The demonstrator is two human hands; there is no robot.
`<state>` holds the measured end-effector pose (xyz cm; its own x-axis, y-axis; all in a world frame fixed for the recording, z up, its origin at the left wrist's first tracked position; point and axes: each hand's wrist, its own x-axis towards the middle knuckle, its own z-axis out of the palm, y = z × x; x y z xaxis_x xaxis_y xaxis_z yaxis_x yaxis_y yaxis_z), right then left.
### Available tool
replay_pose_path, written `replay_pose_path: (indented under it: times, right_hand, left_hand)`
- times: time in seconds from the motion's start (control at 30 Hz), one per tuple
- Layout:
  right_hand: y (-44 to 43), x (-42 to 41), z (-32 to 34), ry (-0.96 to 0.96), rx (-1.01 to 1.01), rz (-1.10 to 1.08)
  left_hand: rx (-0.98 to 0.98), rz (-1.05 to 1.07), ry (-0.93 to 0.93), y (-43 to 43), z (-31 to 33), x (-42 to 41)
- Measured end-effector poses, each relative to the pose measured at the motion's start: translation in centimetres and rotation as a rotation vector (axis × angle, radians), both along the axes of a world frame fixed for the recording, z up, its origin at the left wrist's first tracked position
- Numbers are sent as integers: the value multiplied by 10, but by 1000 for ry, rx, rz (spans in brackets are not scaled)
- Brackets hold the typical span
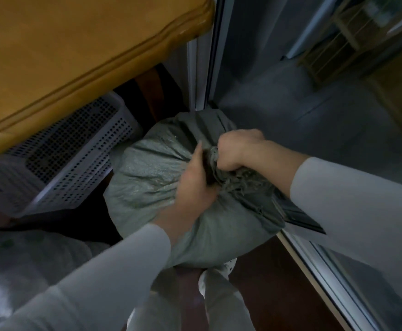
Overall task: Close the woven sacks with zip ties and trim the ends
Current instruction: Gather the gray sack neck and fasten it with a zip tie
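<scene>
A full grey-green woven plastic sack [145, 177] sits on the floor, wedged between an orange-brown wooden table [64, 56], a white perforated plastic basket [71, 154] and a sliding glass door frame [202, 56]. Its bulging body looks heavy and slumps softly, and the weave appears slick, so the bunched neck [215, 155] is likely the surest place to take hold. The left hand [195, 180] wraps around that neck low down. The right hand [238, 149] is clenched around the twisted top just above it. The frayed mouth trails under the right wrist. No zip tie or cutter can be made out; a dark streak beside the left palm may be only shadow. The sack's base is hidden.
</scene>
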<state>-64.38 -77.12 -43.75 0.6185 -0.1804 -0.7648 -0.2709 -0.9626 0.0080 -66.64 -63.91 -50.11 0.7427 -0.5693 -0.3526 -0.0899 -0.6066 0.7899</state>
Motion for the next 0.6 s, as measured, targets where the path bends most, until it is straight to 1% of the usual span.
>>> replay_pose_path:
  times: [0.07,0.1,0.17,0.2,0.23,0.27,0.3,0.33,0.37,0.4,0.43,0.47,0.5,0.53,0.57,0.6]
  right_hand:
    - [1,7,4,79,128,-83]
    - [1,8,6,101,186,-114]
    - [-3,8,5,101,277,-207]
    - [-6,8,6,90,313,-280]
    - [-8,9,7,67,369,-383]
    - [-12,9,7,33,457,-526]
    - [-16,10,4,-33,571,-708]
    - [-20,10,1,-137,691,-900]
    - [-22,8,-4,-333,808,-1061]
    - [-26,2,-10,-605,847,-1131]
    - [-28,-7,-15,-884,787,-1073]
    - [-30,-19,-24,-1074,704,-993]
    - [-29,-34,-36,-1125,645,-939]
    - [-23,-48,-46,-1036,648,-927]
    - [-14,-62,-56,-852,683,-904]
    - [-5,-73,-68,-666,723,-854]
  left_hand:
    - [22,-74,-48,-2,-1,-20]
    - [39,-53,-63,-5,-3,-22]
    - [21,122,-64,-15,-12,-18]
    - [-1,217,-19,-20,-12,-13]
    - [-28,296,77,-24,-14,-7]
    - [-50,352,200,-28,-15,0]
    - [-6,421,343,-32,-16,6]
    - [59,505,470,-32,-17,14]
    - [77,590,573,-30,-22,21]
    - [30,685,663,-25,-27,29]
    - [-16,751,762,-20,-30,37]
    - [-25,785,830,-15,-40,42]
    - [-28,780,884,-9,-65,48]
    - [-42,759,934,-4,-85,50]
    - [-61,754,960,0,-98,51]
    - [-79,760,957,1,-96,50]
